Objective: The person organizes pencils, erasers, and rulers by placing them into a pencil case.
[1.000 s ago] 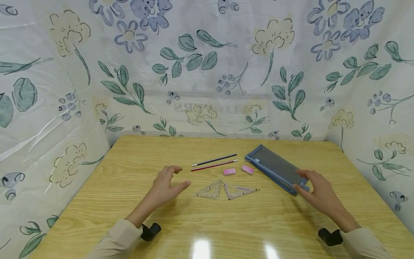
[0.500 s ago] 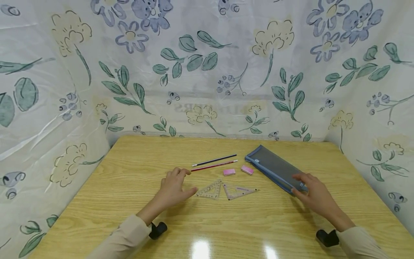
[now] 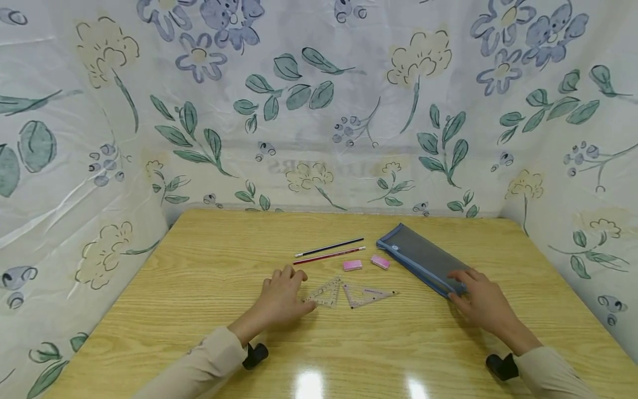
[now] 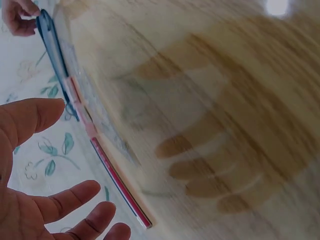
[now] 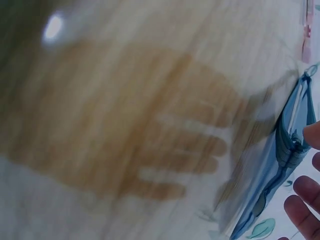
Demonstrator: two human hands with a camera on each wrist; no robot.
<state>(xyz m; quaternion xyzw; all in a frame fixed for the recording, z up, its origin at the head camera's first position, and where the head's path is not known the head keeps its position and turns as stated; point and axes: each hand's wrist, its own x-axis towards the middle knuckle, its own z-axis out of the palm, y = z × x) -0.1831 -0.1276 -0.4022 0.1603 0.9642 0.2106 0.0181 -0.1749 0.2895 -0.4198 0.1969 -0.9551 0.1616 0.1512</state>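
Observation:
My left hand reaches in from the left with relaxed, spread fingers; nothing is in its grasp. Its thumb tip overlaps the corner of a clear set square in the head view. A second clear set square lies to the right of that one. At the right, my right hand is at the near end of a blue-edged, dark mesh zip pencil case. Its thumb and fingers are spread over that end and hide the corner. In the right wrist view the fingers are loosely bent beside the case's zipped edge.
Two pink-sleeved erasers lie beyond the set squares. Behind them are a red pencil and a dark blue pencil, side by side. A floral curtain stands around the wooden table.
My left hand has moved right and nearer, to the left set square. My right hand has shifted slightly left over the pencil case's near end. The case and the other things have stayed put.

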